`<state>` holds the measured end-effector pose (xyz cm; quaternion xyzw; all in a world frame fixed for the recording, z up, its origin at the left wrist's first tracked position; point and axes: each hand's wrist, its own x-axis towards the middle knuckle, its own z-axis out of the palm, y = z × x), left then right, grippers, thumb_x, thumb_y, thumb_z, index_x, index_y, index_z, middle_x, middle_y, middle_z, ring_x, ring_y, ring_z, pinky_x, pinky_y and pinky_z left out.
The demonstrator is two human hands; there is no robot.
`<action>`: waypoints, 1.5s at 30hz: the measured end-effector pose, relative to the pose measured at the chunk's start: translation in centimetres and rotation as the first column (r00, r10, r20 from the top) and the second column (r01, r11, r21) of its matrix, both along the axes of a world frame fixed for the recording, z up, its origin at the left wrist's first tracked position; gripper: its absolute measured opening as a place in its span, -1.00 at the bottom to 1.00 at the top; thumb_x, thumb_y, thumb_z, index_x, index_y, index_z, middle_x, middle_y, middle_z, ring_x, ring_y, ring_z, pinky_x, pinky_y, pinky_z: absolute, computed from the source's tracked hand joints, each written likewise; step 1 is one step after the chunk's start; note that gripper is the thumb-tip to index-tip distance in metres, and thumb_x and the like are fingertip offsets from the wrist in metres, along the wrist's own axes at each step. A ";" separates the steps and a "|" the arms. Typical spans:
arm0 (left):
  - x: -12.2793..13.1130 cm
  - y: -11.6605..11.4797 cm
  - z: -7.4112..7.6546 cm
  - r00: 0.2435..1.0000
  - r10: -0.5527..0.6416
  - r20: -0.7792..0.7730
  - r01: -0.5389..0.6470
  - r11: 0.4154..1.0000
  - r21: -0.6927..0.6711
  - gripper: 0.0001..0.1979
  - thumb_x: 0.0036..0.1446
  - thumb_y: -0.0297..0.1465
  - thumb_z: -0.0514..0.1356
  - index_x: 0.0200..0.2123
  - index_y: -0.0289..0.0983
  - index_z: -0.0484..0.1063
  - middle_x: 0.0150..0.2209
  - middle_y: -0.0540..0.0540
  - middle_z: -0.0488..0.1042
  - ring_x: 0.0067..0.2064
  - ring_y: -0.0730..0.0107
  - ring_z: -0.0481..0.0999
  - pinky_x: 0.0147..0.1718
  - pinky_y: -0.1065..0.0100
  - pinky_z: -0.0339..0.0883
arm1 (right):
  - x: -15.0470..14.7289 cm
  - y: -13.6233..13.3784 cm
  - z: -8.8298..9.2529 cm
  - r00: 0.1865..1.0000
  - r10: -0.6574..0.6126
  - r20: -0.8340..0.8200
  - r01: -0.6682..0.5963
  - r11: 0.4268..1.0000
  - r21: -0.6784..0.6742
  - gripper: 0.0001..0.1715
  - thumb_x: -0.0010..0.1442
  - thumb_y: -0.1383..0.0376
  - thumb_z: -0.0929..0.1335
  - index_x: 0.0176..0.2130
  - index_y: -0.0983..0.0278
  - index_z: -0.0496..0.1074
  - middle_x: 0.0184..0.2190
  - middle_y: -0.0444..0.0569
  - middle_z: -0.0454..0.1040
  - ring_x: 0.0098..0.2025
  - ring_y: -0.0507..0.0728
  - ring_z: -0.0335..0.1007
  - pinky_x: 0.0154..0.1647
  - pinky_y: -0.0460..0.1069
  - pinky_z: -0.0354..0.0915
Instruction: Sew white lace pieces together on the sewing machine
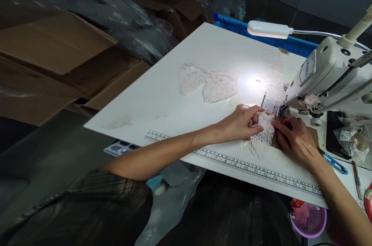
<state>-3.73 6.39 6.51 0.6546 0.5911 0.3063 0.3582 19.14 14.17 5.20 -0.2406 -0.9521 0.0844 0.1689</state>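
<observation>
A small white lace piece (pixel 263 131) lies just in front of the sewing machine (pixel 325 71), near its needle and presser foot (pixel 281 111). My left hand (pixel 247 123) pinches the left edge of this lace between thumb and fingers. On the opposite side, my right hand (pixel 296 137) has its fingers closed at the lace's right edge. The metal needle plate (pixel 270 105), marked with red spots, shows just beyond the fingertips. More lace, joined in a bow-like shape (pixel 207 81), rests on the white table (pixel 151 106) to the left.
A lit lamp (pixel 270 29) hangs over the table. Blue thread snips (pixel 334 162), a brown-handled tool (pixel 357 180) and lace scraps (pixel 353 137) lie at the right. A printed ruler (pixel 247 166) runs along the front edge. Cardboard boxes (pixel 52 44) stand at the left; a purple basket (pixel 312 228) sits below.
</observation>
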 end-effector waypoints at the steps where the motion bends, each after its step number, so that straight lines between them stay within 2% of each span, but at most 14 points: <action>1: 0.0 0.0 -0.1 1.000 0.023 -0.008 -0.023 1.000 0.011 -0.44 0.13 -0.31 0.21 0.18 -0.40 0.31 -0.42 0.03 0.46 -0.44 0.48 0.46 -0.32 0.36 0.41 | -0.1 0.1 -0.3 1.000 -0.008 0.025 0.006 0.998 0.060 -0.56 0.33 0.25 0.22 0.10 0.18 0.51 -0.19 0.15 0.43 -0.18 0.23 0.34 -0.18 0.18 0.42; 3: 0.0 0.1 -0.1 0.998 0.054 -0.016 -0.053 0.998 0.019 -0.41 0.13 -0.28 0.24 0.19 -0.40 0.29 -0.40 0.01 0.47 -0.44 0.47 0.46 -0.40 0.40 0.39 | -0.2 0.5 -0.7 0.998 -0.031 0.060 0.024 0.993 0.115 -0.55 0.34 0.24 0.21 0.13 0.17 0.49 -0.20 0.15 0.40 -0.20 0.23 0.31 -0.23 0.17 0.42; 5: -0.1 0.1 0.0 0.999 0.048 0.004 -0.048 0.999 -0.006 -0.41 0.16 -0.28 0.23 0.21 -0.39 0.26 -0.39 0.01 0.48 -0.47 0.51 0.46 -0.44 0.43 0.38 | -0.3 0.8 -0.9 0.997 -0.047 0.061 0.041 0.993 0.108 -0.53 0.36 0.22 0.19 0.15 0.19 0.47 -0.19 0.16 0.38 -0.21 0.23 0.32 -0.25 0.16 0.42; 9: -0.6 0.3 0.5 0.998 0.064 0.021 -0.063 0.997 -0.038 -0.47 0.19 -0.34 0.22 0.20 -0.33 0.24 -0.39 0.05 0.50 -0.52 0.58 0.45 -0.49 0.49 0.38 | 0.1 1.1 -1.0 0.996 -0.078 -0.038 0.078 0.997 -0.017 -0.50 0.38 0.21 0.19 0.20 0.25 0.41 -0.17 0.14 0.39 -0.21 0.19 0.37 -0.23 0.11 0.44; 12: -0.9 0.4 0.6 0.992 0.102 0.074 -0.094 0.990 -0.108 -0.45 0.17 -0.35 0.26 0.20 -0.35 0.26 -0.39 0.03 0.51 -0.54 0.57 0.47 -0.55 0.51 0.38 | 0.3 0.8 -0.9 0.990 -0.066 -0.121 0.057 0.995 -0.080 -0.52 0.39 0.22 0.19 0.19 0.27 0.41 -0.18 0.12 0.42 -0.18 0.18 0.39 -0.16 0.11 0.44; 17: -1.0 0.7 0.8 0.988 0.120 0.094 -0.101 0.978 -0.184 -0.47 0.16 -0.38 0.31 0.17 -0.33 0.30 -0.37 0.00 0.53 -0.58 0.58 0.47 -0.58 0.49 0.41 | 0.2 0.3 -1.1 0.997 -0.005 -0.081 0.005 1.000 -0.012 -0.54 0.38 0.24 0.20 0.16 0.19 0.46 -0.21 0.10 0.43 -0.17 0.21 0.34 -0.15 0.16 0.38; 21: -1.0 0.8 0.7 0.987 0.134 0.092 -0.113 0.973 -0.203 -0.47 0.16 -0.36 0.31 0.17 -0.34 0.30 -0.34 -0.04 0.53 -0.59 0.55 0.48 -0.61 0.48 0.40 | 0.0 0.3 -1.6 0.998 -0.052 -0.036 0.053 0.998 0.035 -0.54 0.38 0.23 0.18 0.13 0.15 0.49 -0.20 0.10 0.40 -0.18 0.21 0.31 -0.15 0.17 0.34; 27: -1.2 0.9 0.5 0.984 0.124 0.126 -0.096 0.973 -0.209 -0.46 0.15 -0.32 0.32 0.16 -0.33 0.31 -0.34 -0.04 0.53 -0.58 0.51 0.49 -0.60 0.44 0.42 | 0.2 0.1 -1.4 0.998 -0.062 -0.020 0.062 0.998 -0.007 -0.52 0.38 0.23 0.18 0.17 0.14 0.46 -0.17 0.12 0.39 -0.16 0.24 0.28 -0.10 0.20 0.32; 31: -1.1 1.0 0.5 0.981 0.152 0.123 -0.117 0.961 -0.252 -0.43 0.14 -0.34 0.33 0.19 -0.34 0.29 -0.37 -0.02 0.52 -0.57 0.50 0.49 -0.59 0.43 0.43 | 0.5 -0.4 -1.0 0.999 0.019 -0.043 -0.020 1.000 -0.005 -0.54 0.36 0.27 0.21 0.16 0.11 0.47 -0.16 0.09 0.41 -0.12 0.23 0.29 -0.09 0.17 0.31; 35: -1.2 0.9 0.3 0.979 0.153 0.138 -0.120 0.968 -0.220 -0.42 0.12 -0.33 0.35 0.17 -0.33 0.30 -0.37 0.00 0.51 -0.55 0.52 0.48 -0.56 0.43 0.43 | 0.8 -0.9 -1.0 0.998 0.066 -0.013 -0.066 0.998 0.002 -0.54 0.32 0.31 0.25 0.13 0.02 0.50 -0.13 0.07 0.42 -0.08 0.24 0.30 -0.07 0.19 0.28; 45: -1.3 0.7 -0.1 0.968 0.158 0.194 -0.126 0.978 -0.168 -0.41 0.06 -0.27 0.39 0.13 -0.32 0.34 -0.40 0.02 0.50 -0.54 0.52 0.47 -0.56 0.44 0.41 | 0.7 -0.9 -1.1 0.998 0.054 -0.028 -0.054 0.999 0.007 -0.55 0.30 0.34 0.25 0.10 0.10 0.52 -0.12 0.10 0.43 -0.05 0.26 0.31 -0.10 0.17 0.29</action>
